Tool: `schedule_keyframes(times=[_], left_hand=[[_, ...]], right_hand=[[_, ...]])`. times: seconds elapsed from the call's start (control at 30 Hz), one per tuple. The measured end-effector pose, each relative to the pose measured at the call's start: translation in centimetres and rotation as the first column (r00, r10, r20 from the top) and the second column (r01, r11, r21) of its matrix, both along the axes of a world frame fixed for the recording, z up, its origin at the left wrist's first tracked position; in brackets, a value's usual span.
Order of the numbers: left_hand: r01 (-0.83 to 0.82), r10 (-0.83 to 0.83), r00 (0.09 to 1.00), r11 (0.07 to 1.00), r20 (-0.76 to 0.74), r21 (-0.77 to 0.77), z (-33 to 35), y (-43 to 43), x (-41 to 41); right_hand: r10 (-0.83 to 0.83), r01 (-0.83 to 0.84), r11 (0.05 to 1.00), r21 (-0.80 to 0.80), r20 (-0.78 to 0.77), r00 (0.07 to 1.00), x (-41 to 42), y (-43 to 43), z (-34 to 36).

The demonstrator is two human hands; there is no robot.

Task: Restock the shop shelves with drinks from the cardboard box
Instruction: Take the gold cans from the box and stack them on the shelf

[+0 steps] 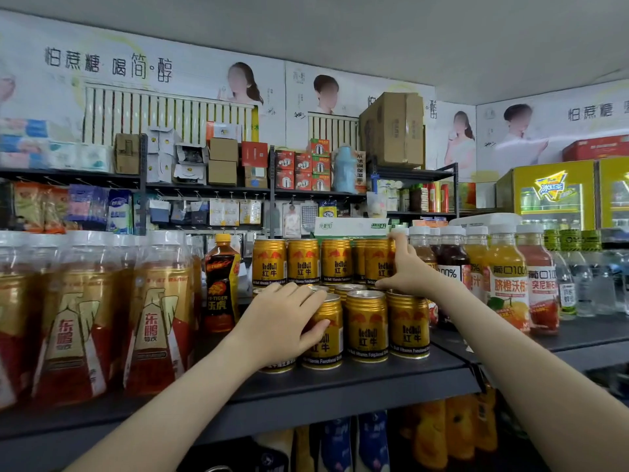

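Note:
Gold Red Bull cans stand in two tiers on the dark shelf. My left hand grips a front-row can on the lower tier, fingers over its top and thumb on its side. Two more lower cans stand to its right. My right hand holds the rightmost upper-tier can, thumb up at its rim, fingers under its base. Three other upper cans line up to the left. No cardboard box with drinks is in view near my hands.
Large red-and-gold bottles fill the shelf's left side, with a black Hi-Tiger bottle beside the cans. Juice bottles and water bottles stand to the right. Yellow fridges and stacked boxes sit behind.

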State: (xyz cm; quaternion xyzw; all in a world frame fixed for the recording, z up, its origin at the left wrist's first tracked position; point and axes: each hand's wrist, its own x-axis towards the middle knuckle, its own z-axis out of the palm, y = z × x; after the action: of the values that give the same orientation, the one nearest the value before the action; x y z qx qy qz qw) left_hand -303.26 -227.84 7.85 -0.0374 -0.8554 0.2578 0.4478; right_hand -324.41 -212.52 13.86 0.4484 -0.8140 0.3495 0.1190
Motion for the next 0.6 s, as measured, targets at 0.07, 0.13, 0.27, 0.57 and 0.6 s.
schedule_keyframes(times=[0.07, 0.13, 0.27, 0.57, 0.6], left_hand=[[-0.003, 0.003, 1.000, 1.000, 0.006, -0.008, 0.1, 0.0, 0.0], [-0.004, 0.004, 1.000, 1.000, 0.016, 0.001, 0.1, 0.0, 0.1], [-0.010, 0.009, 0.999, 1.000, 0.032, 0.029, 0.1, 0.1, 0.2], [0.042, -0.040, 0.999, 0.992, -0.019, 0.118, -0.6, 1.6, 0.6], [0.075, -0.070, 0.997, 0.988, -0.036, 0.137, -0.8, 2.1, 0.7]], right_hand=[[-0.009, 0.009, 1.000, 0.016, -0.013, 1.000, 0.2, 0.0, -0.1], [-0.019, 0.020, 0.999, 0.024, -0.030, 0.999, 0.4, 0.0, -0.1], [-0.078, 0.081, 0.997, 0.021, -0.114, 0.990, 1.0, 0.2, 0.0], [-0.106, 0.015, 0.961, -0.278, -0.313, 0.944, 8.8, 2.3, -2.9], [-0.108, 0.000, 0.953, -0.303, -0.340, 0.934, 10.0, 2.5, -3.8]])
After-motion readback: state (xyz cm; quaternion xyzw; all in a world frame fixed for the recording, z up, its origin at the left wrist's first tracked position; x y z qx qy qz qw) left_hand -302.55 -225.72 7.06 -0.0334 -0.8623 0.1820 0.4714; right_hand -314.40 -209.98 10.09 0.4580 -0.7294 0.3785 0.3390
